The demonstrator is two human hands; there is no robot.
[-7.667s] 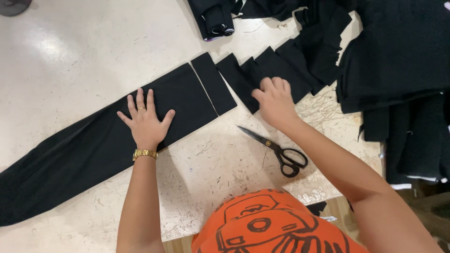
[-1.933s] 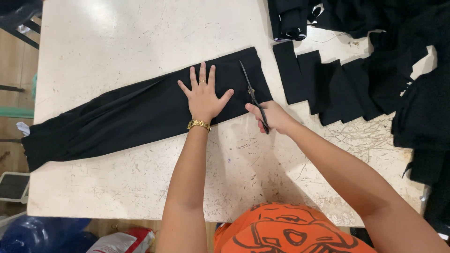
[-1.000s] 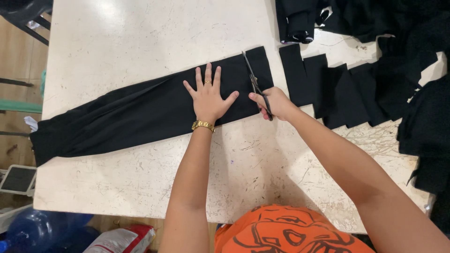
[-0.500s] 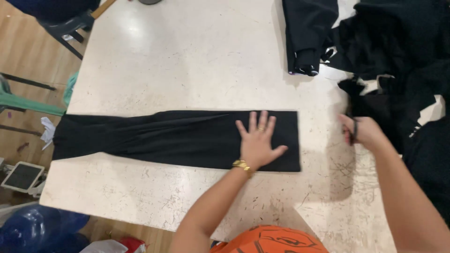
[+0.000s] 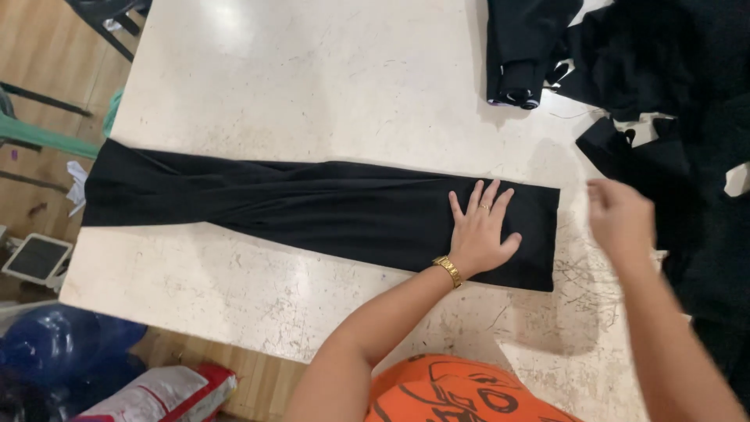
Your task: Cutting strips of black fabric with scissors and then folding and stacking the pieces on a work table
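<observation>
I am looking down at a pale stone table (image 5: 328, 86) where a long black strip of folded fabric (image 5: 312, 207) is lying across the middle, its far end hanging over the left edge. My left hand (image 5: 478, 234) is pressing flat on the strip near its squared right end, fingers spread wide and holding nothing, a gold watch (image 5: 448, 270) at the wrist. My right hand (image 5: 621, 219) is hovering off the end of the strip, blurred, over the bare table beside the heap of black cloth pieces (image 5: 672, 117); I cannot tell whether it is gripping anything or how far its fingers are parted. To do this well, I judge that I am needing to keep the left palm flat and steady so the layers are not sliding against each other, and to smooth the twisted fold showing mid-strip before working the end. The right hand should be coming in square to the strip's edge, close to the pinning hand, so the cloth is not bunching or skewing.
</observation>
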